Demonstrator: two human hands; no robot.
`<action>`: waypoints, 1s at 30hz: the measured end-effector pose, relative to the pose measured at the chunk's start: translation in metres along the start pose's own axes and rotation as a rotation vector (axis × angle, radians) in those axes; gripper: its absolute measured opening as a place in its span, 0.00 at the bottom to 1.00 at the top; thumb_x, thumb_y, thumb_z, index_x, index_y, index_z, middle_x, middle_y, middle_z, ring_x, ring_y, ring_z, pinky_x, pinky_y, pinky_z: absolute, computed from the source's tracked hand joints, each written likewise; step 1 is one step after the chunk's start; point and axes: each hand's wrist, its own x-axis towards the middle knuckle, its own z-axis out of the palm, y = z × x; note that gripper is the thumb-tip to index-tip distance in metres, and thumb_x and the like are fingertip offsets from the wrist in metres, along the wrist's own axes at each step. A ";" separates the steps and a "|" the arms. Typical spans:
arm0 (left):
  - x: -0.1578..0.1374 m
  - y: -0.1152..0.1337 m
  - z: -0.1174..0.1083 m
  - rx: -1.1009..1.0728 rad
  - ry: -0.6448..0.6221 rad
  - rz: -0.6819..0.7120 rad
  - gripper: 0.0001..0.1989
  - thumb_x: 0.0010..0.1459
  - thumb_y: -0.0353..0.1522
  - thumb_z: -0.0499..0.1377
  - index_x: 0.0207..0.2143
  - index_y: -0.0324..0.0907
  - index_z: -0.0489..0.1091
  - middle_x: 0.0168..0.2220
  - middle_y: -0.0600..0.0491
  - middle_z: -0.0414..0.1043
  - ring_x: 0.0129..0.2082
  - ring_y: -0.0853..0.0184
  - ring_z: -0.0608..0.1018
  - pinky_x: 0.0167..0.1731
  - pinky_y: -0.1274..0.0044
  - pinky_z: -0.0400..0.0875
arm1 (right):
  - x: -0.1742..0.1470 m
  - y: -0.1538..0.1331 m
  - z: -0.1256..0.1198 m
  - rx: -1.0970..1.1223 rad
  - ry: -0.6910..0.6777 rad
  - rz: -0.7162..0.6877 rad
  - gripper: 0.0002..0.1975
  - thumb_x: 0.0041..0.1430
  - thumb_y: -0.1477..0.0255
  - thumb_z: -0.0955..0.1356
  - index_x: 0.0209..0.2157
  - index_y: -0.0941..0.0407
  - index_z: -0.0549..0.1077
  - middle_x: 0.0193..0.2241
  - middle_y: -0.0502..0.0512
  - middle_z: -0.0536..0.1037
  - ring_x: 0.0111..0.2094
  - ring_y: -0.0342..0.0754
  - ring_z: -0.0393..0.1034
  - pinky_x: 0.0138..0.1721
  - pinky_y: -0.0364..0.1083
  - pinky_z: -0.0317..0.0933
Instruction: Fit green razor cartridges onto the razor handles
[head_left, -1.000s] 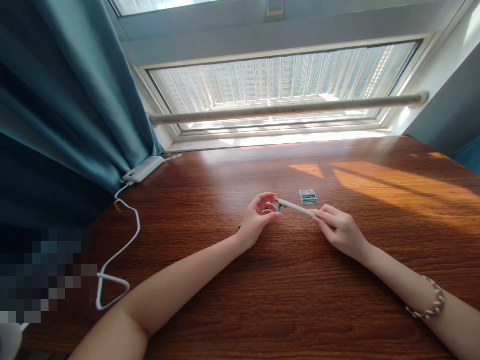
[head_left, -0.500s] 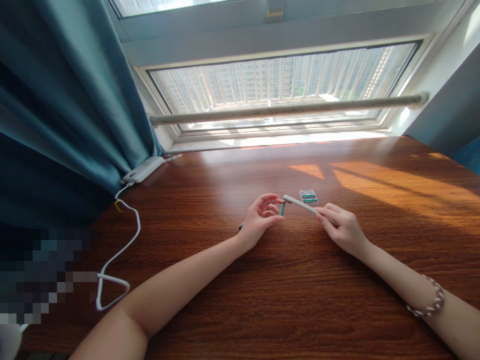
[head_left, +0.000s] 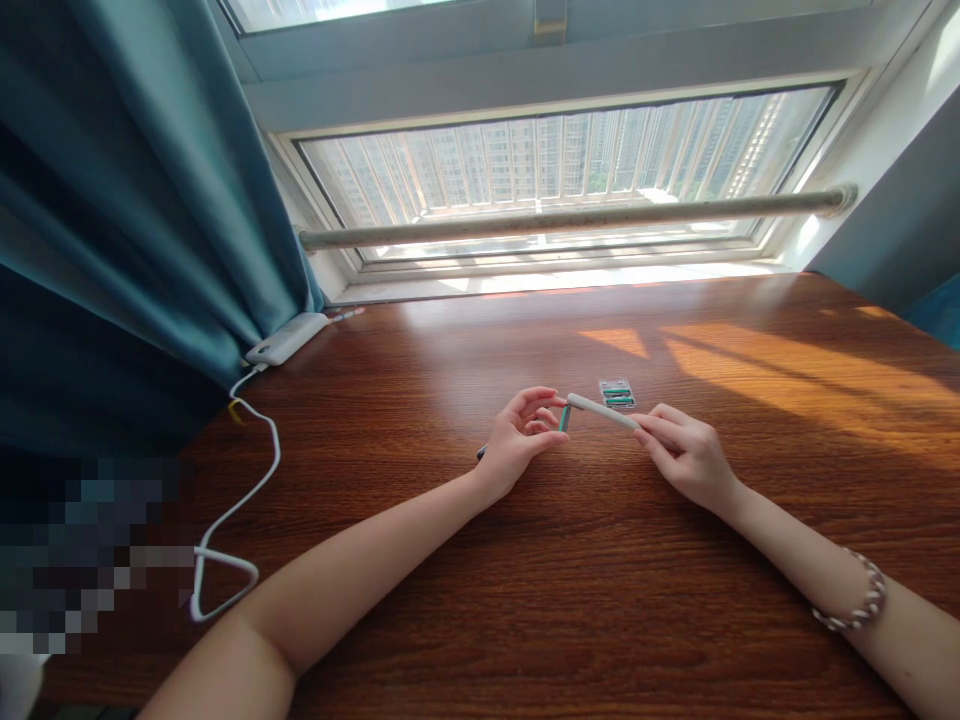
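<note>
Between the thumb and fingertips of my left hand [head_left: 521, 432] is a small razor cartridge [head_left: 564, 417] with a green strip, held upright on its edge. My right hand [head_left: 690, 452] grips the lower end of a pale razor handle [head_left: 601, 409], which slants up to the left. The handle's head end meets the top of the cartridge; whether the two are joined I cannot tell. Just beyond the handle, a clear plastic case [head_left: 617, 393] holds more green-striped cartridges. A small dark object [head_left: 481, 452] shows behind my left wrist, mostly hidden.
All this is over a brown wooden table [head_left: 480, 600]. At the back left, a white box-shaped device [head_left: 289, 340] has a white cable [head_left: 279, 440] running forward along the left side. A blue curtain [head_left: 150, 180] hangs there. Behind the table is a window with a horizontal rail [head_left: 570, 218].
The razor handle's head end has tipped slightly down towards the cartridge, and the gap between them has narrowed. My left hand has hardly moved.
</note>
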 end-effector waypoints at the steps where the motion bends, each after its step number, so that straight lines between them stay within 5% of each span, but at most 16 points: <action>1: 0.000 0.000 0.000 0.000 0.000 -0.001 0.25 0.38 0.25 0.64 0.41 0.44 0.64 0.41 0.52 0.69 0.32 0.74 0.69 0.33 0.79 0.64 | 0.000 -0.001 0.000 0.018 -0.017 -0.011 0.12 0.56 0.71 0.61 0.40 0.55 0.72 0.26 0.52 0.67 0.22 0.40 0.60 0.24 0.41 0.57; 7: 0.000 0.001 0.000 0.007 -0.024 0.002 0.24 0.40 0.25 0.64 0.41 0.43 0.63 0.42 0.50 0.69 0.31 0.74 0.68 0.33 0.79 0.64 | -0.002 -0.006 -0.001 0.071 -0.152 -0.090 0.14 0.56 0.71 0.61 0.43 0.55 0.70 0.27 0.52 0.67 0.19 0.38 0.57 0.21 0.40 0.55; 16: -0.006 0.001 0.003 0.222 -0.037 0.096 0.26 0.38 0.28 0.65 0.43 0.43 0.63 0.41 0.50 0.68 0.34 0.71 0.69 0.35 0.77 0.63 | 0.002 0.003 0.001 -0.037 0.081 0.081 0.10 0.56 0.71 0.62 0.38 0.56 0.72 0.26 0.52 0.68 0.25 0.42 0.63 0.28 0.42 0.57; 30: -0.007 -0.002 0.002 0.270 -0.059 0.178 0.30 0.42 0.28 0.64 0.48 0.44 0.57 0.42 0.50 0.65 0.33 0.73 0.69 0.37 0.77 0.63 | -0.002 0.000 -0.004 0.055 -0.157 -0.095 0.11 0.53 0.73 0.64 0.39 0.55 0.72 0.28 0.51 0.68 0.20 0.38 0.58 0.21 0.39 0.55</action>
